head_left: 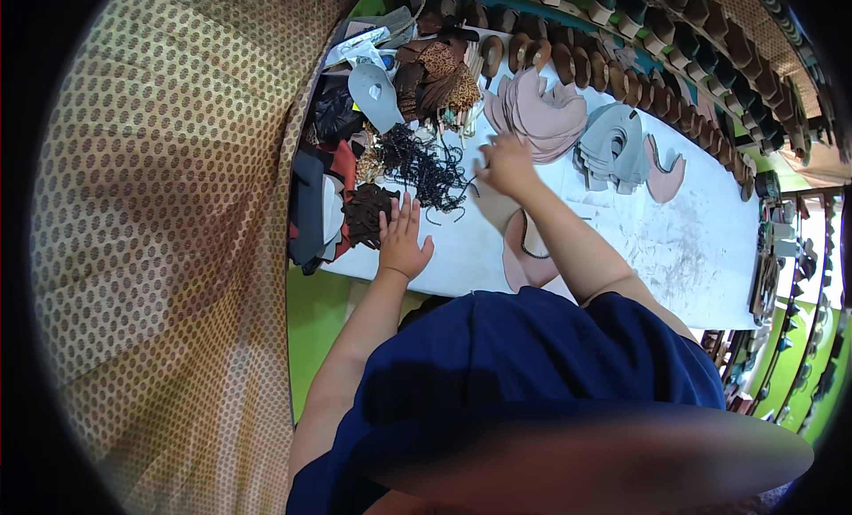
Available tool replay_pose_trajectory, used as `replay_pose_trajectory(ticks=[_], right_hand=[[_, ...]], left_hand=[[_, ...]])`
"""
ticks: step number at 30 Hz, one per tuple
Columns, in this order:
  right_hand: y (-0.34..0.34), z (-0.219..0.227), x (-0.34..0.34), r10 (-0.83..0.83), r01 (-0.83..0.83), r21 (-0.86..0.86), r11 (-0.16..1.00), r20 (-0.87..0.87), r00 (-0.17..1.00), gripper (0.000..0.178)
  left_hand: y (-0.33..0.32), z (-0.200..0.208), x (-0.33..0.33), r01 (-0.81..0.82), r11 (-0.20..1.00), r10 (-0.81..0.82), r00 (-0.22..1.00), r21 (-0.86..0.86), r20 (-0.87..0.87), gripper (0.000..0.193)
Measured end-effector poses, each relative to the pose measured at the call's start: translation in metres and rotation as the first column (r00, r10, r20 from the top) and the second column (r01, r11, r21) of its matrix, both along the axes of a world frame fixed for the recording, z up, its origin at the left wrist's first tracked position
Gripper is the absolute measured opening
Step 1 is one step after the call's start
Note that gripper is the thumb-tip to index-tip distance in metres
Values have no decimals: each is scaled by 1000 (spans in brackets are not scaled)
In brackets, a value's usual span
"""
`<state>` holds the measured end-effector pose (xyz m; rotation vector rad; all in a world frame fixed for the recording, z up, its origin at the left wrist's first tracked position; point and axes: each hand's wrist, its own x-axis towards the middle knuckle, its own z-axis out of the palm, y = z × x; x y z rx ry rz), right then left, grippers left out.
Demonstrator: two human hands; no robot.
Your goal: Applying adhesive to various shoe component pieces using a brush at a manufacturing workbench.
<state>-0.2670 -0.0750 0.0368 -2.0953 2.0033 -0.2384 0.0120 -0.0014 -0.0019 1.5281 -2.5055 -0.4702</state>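
My left hand (pixel 406 240) rests open with fingers spread, its fingertips at the edge of a pile of dark brown cut pieces (pixel 366 215). Above the white table, my right hand (pixel 508 166) is bent at the fingers and slightly blurred; whether it holds anything I cannot tell. Just left of it lies a tangled heap of black cords or straps (pixel 430 170). A curved pink shoe-upper piece (pixel 524 265) with a dark braided strip lies partly under my right forearm. Beyond the right hand are fanned stacks of pink upper pieces (pixel 541 129) and grey upper pieces (pixel 612 142).
Another pink piece (pixel 664 182) with a dark strip lies farther right on the white table (pixel 683 249). Brown rounded shoe parts (pixel 621 80) line the far edge, below racks of shoes (pixel 701 53). Leopard-print material (pixel 435 62) is piled back left. A patterned curtain (pixel 177 204) hangs left.
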Motion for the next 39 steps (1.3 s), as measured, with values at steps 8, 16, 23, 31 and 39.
replay_pose_trajectory(ticks=[8,16,23,31,39], right_hand=[[14,-28,88,337,-336,-57,940,14,941,22],[-19,92,34,270,-223,-271,936,149,951,26],[-11,193,30,152,-108,-419,902,74,986,29],[15,213,25,38,-56,-424,904,-51,998,32],[-1,64,26,322,-441,392,807,333,886,39]], left_hand=[[4,-15,0,20,983,-12,999,-184,47,86],[7,-16,3,-21,982,26,999,-190,23,87],[13,-28,13,-11,948,29,998,-319,52,91],[18,-8,81,-284,948,291,956,-144,31,111],[17,20,86,-183,967,121,943,179,311,111]])
